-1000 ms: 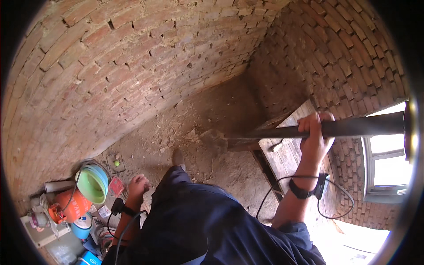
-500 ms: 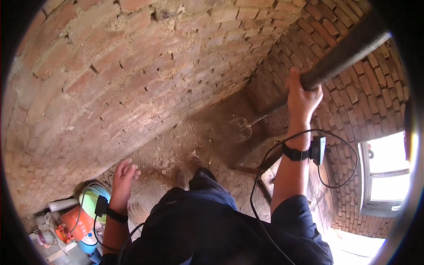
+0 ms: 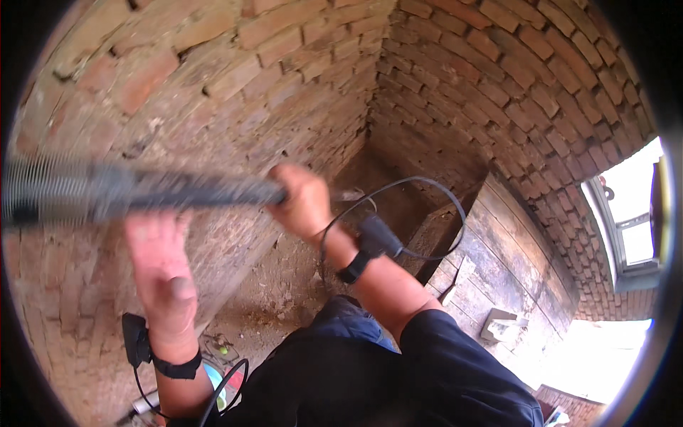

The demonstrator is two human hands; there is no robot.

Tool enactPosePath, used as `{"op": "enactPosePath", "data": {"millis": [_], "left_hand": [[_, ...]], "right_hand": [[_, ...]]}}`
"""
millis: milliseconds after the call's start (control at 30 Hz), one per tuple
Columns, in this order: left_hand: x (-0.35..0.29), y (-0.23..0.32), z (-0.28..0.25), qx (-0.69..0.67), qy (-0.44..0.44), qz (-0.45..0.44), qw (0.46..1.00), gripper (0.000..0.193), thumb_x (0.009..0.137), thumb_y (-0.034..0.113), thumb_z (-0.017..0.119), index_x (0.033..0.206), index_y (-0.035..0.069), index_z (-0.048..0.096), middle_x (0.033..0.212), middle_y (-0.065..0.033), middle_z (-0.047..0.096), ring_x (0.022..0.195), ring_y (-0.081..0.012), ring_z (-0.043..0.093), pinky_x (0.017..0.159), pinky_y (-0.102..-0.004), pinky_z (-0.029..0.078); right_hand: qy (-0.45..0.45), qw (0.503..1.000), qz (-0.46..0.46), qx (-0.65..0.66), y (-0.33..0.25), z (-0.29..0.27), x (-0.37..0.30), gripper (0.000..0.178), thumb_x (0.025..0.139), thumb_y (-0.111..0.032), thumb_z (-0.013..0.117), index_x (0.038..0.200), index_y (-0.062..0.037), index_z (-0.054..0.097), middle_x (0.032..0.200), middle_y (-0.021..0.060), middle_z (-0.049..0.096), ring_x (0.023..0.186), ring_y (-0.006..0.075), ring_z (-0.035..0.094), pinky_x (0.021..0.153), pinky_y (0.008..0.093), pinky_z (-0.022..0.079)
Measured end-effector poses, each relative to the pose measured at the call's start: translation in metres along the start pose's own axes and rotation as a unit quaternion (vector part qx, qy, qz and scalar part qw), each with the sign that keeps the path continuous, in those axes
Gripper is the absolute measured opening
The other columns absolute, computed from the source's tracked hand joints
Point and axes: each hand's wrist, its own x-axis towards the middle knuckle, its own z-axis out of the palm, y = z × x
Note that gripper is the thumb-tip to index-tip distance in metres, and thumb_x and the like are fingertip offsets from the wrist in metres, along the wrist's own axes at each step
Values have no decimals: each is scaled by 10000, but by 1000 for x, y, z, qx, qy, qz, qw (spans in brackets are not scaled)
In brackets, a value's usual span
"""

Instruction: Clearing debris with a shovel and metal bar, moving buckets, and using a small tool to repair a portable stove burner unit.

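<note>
A long dark pole [image 3: 206, 192] lies almost level across the left half of the view. Its left end looks ribbed and is smeared by motion. My right hand [image 3: 306, 203] is wrapped round it near the middle of the view. Past that fist, a small thin curved end [image 3: 352, 193] shows, too blurred to name its kind. My left hand [image 3: 163, 277] is open just below the pole, palm up with fingers stretched toward it. Whether the fingertips touch the pole I cannot tell. A dark band with a small device and cable sits on each wrist.
Rough brick walls [image 3: 455, 78] meet in a corner ahead. A worn wooden table [image 3: 491, 242] stands at the right, with a small pale flat thing [image 3: 501, 324] on it. A bright window [image 3: 633, 228] is at far right. Below lies a dirt floor [image 3: 277, 281].
The pole has swung from the upper right to the left side. My right hand has moved left with it, and my left hand has risen toward the pole. The view has turned right.
</note>
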Motion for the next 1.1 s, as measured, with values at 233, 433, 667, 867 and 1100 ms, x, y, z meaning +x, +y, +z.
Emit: {"op": "enactPosePath", "data": {"millis": [233,433,667,867,1100], "left_hand": [[11,18,-12,-107,-44,-5,993,484,788,380,709,1079,91,451,986,-78,518,870,-198,525,899,-387,388],[-1,31,-3,-121,-38,-23,992,311,769,203,700,822,174,396,716,28,427,663,-109,433,764,-323,333],[-25,15,-30,-145,-6,-42,989,305,778,159,708,824,163,407,770,23,411,753,-123,437,942,-355,340],[-67,-26,-44,-123,25,-84,989,295,758,159,722,819,153,433,786,-5,486,883,-199,501,1030,-423,327],[-128,-23,-123,-93,52,-67,992,262,770,176,669,852,144,422,827,-28,473,902,-196,486,1035,-427,321]], "right_hand": [[-135,990,15,43,53,21,-53,283,612,-121,726,833,-88,552,838,113,584,858,329,579,732,406,470],[-263,964,38,9,88,19,-66,285,618,-133,731,854,-106,573,859,99,597,910,317,580,766,404,464],[-281,959,32,-17,93,33,-61,210,638,-123,685,819,-131,579,859,96,591,920,321,568,784,432,441],[-276,959,66,-17,131,70,-84,215,631,-107,694,820,-137,595,879,87,592,949,321,557,816,419,433],[-314,949,31,-8,83,138,-125,232,622,-96,707,837,-120,623,894,107,599,970,333,541,882,407,410]]}}
